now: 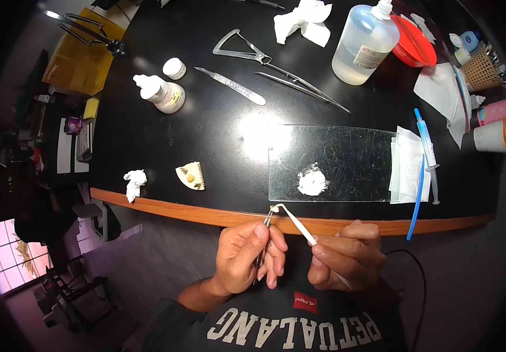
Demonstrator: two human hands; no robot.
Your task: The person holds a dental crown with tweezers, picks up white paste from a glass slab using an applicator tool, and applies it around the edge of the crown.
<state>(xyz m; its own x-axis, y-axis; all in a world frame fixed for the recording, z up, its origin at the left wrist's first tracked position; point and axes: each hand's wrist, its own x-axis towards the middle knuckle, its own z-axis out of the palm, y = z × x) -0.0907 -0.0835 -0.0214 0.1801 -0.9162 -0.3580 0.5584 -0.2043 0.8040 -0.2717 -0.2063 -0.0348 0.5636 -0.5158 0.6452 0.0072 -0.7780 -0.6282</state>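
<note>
My left hand (243, 258) is closed around metal tweezers (266, 224), whose tips hold a tiny pale tooth-like piece (274, 208) just off the table's front edge. In my right hand (350, 255) is a slim white applicator stick (300, 226), its bent tip touching or very near that piece; I cannot tell which. Beyond my hands lies a scratched glass slab (353, 158) with a patch of white paste or powder (313, 180) on it. Left of it sits a cream dental model piece (190, 176) with an orange-tan spot.
A crumpled tissue (135, 183) lies at the front left. Farther back are a dropper bottle (160, 94), a small white jar (174, 68), a scalpel (230, 86), a caliper (247, 53) and long tweezers (306, 91). A large bottle (363, 47) and a blue-tipped syringe (426, 141) stand or lie rightward.
</note>
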